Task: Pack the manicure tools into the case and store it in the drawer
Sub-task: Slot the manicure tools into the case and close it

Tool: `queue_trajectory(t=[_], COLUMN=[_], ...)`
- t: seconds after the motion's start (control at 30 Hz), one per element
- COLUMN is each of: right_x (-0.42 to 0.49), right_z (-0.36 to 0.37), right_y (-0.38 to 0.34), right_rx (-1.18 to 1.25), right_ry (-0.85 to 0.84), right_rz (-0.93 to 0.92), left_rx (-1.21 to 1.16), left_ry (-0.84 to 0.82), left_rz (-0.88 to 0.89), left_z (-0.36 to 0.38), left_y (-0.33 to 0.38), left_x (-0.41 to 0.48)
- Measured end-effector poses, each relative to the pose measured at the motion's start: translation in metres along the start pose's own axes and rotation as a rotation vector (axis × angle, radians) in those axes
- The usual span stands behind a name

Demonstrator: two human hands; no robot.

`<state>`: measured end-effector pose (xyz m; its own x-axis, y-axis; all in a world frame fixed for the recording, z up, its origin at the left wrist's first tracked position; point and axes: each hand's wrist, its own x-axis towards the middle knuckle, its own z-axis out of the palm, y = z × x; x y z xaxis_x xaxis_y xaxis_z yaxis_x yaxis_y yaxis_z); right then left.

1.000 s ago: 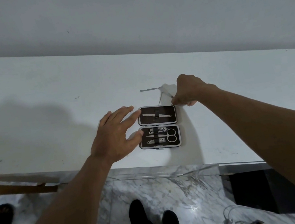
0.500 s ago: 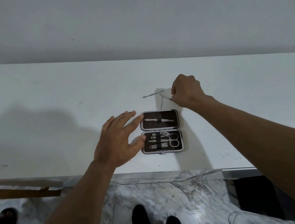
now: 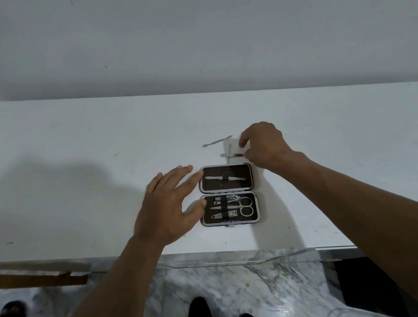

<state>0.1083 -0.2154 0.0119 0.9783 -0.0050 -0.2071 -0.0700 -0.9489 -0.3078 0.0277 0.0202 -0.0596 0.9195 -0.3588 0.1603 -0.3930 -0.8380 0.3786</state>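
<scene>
Head-worn view, down over table (image 3: 71,177)

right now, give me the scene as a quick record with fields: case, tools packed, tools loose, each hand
case: open case lying flat on the white table, near its front edge
far half: one slim tool strapped in
near half: scissors and several small tools under a strap
loose: thin metal tool on the table beyond the case
left hand: open, fingers spread at the case's left edge
right hand: pinching a slim metal tool just beyond the case
</scene>
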Motion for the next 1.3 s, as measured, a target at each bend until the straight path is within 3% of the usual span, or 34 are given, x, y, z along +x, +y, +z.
queue_trajectory(t=[0.23, 0.77, 0.93, 1.2, 1.3], right_x=[-0.007, 0.01, -0.001, -0.039, -0.054], right_z=[-0.003, 0.0, -0.004, -0.006, -0.01], right_y=[-0.005, -0.022, -0.01, -0.004, 0.001], right_rx=[-0.002, -0.038, 0.155, 0.503, 0.495], right_ry=[-0.081, -0.143, 0.018, 0.021, 0.041], right_rz=[-0.088, -0.053, -0.008, 0.017, 0.039], left_rx=[-0.004, -0.005, -0.003, 0.039, 0.049], left_ry=[0.018, 0.033, 0.04, 0.017, 0.005], left_rz=[0.009, 0.007, 0.009, 0.004, 0.001], left_z=[0.0, 0.0, 0.002, 0.002, 0.001], left_y=[0.001, 0.001, 0.0, -0.001, 0.001], left_x=[0.0, 0.001, 0.001, 0.0, 0.0])
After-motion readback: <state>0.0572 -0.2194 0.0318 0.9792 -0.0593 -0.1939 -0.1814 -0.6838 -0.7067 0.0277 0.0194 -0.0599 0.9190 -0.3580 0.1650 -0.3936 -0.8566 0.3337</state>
